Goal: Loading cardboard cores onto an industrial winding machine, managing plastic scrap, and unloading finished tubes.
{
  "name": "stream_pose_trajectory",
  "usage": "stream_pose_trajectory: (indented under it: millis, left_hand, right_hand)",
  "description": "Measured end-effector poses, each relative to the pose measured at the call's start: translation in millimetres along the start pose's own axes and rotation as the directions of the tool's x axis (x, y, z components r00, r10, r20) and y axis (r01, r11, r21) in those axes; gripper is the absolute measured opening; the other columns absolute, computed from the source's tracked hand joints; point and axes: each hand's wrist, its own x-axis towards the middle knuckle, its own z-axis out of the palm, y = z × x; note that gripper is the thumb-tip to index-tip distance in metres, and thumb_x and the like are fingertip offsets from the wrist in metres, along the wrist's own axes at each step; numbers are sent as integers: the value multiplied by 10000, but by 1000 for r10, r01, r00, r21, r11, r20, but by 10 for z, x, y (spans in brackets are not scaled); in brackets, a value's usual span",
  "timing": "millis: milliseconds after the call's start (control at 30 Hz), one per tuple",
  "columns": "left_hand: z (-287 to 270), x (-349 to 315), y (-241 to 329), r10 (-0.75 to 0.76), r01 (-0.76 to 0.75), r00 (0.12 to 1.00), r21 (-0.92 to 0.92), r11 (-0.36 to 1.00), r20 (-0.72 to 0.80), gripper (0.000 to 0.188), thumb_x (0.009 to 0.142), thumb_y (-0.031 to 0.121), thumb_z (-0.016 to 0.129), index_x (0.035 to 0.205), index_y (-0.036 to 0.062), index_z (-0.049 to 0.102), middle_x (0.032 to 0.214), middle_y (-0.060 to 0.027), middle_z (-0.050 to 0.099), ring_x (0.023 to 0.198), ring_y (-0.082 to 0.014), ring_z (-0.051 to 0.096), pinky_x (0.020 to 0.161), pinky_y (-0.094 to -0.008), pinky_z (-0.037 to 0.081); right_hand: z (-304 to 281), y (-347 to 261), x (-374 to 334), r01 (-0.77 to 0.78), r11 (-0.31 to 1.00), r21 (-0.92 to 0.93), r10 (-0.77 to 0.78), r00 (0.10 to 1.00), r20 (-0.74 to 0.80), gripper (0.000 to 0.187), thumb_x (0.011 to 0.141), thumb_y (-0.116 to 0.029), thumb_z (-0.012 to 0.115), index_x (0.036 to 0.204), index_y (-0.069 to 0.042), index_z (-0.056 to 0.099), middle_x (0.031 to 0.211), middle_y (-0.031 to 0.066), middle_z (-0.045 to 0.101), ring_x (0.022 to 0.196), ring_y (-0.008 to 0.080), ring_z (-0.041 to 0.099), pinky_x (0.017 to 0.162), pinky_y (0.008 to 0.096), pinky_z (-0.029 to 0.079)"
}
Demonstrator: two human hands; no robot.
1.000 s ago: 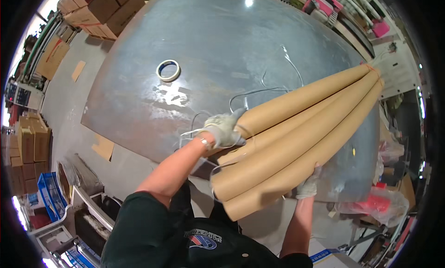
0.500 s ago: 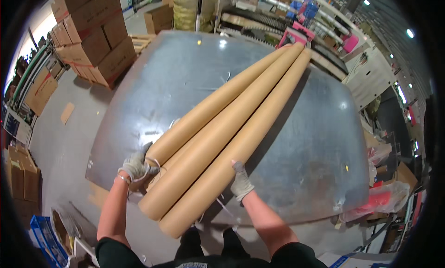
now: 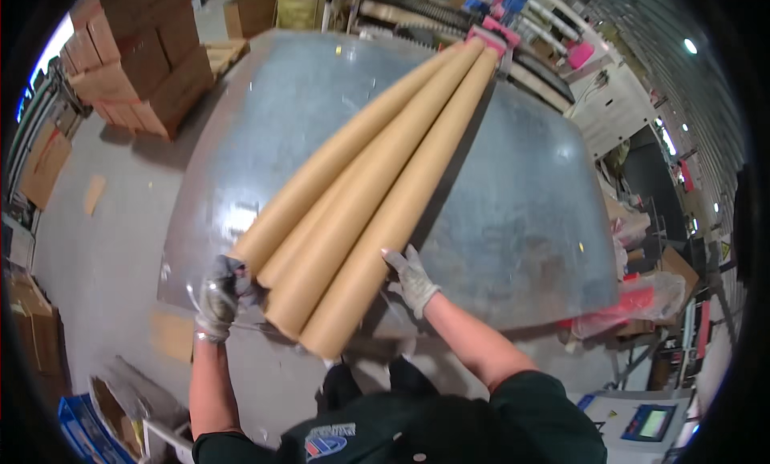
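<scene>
Four tubes (image 3: 370,187), long axes slanting away rightward; right hand (image 3: 415,284) spread, left hand (image 3: 217,297) unclear

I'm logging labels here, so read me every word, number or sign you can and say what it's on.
None reads clearly.
Tubes: no print visible.
Shirt badge: lettering too blurred to read.
Boxes: marks too blurred.
Panel: markings too small.
Yellow sign: detail too small.

Boxes (image 3: 143,71) tower at 10 o'clock over a grey floor (image 3: 132,207) as ceiling lamps (image 3: 690,45) shine at 2 o'clock beyond a metal table (image 3: 521,191).
</scene>
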Motion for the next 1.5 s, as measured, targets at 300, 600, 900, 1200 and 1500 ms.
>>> stream_pose_trajectory:
  millis: [300,600,900,1200,1500]
  left_hand:
    - [-1206,-3654,984,512,-342,447,389,856,-734,55,897,136,461,911,139,514,602,53,357,441,-55,329,385,-189,280]
    - [-746,-6815,1834,881,521,49,764,380,-471,277,888,75,443,1148,-19,446,1153,-129,521,1000,-195,529,877,-301,456]
    - [-179,-7716,2283,865,621,-129,640,452,-486,214,892,248,437,979,74,526,884,-48,595,769,-149,547,690,-253,444]
    - [-462,-4354,995,374,-16,418,404,914,-828,233,867,184,480,1039,43,550,667,50,482,450,-25,339,393,-171,263]
    - [-1335,-3932,-657,-248,254,954,16,967,-168,480,752,183,639,1182,19,502,1055,-60,579,929,-135,553,833,-266,431]
  right_hand:
    - [-85,1003,-767,335,664,-669,376,623,686,655,727,-285,691,1242,6,410,1105,185,554,941,249,578,847,345,452]
    - [819,1055,-1176,997,72,-25,-373,50,926,969,607,-319,735,1382,-158,175,1389,166,238,1226,358,319,993,412,320]
    - [1004,2184,-1273,969,213,-128,571,-17,821,346,859,-331,436,1025,-78,605,1017,147,614,957,305,574,865,360,432]
    - [2181,2124,-1582,951,217,-222,209,177,962,358,835,-360,461,927,-46,608,830,185,622,776,338,598,744,397,457]
    - [3098,2463,-2170,631,718,-294,189,230,955,255,862,-226,509,1024,-37,564,937,143,599,865,224,578,790,332,440]
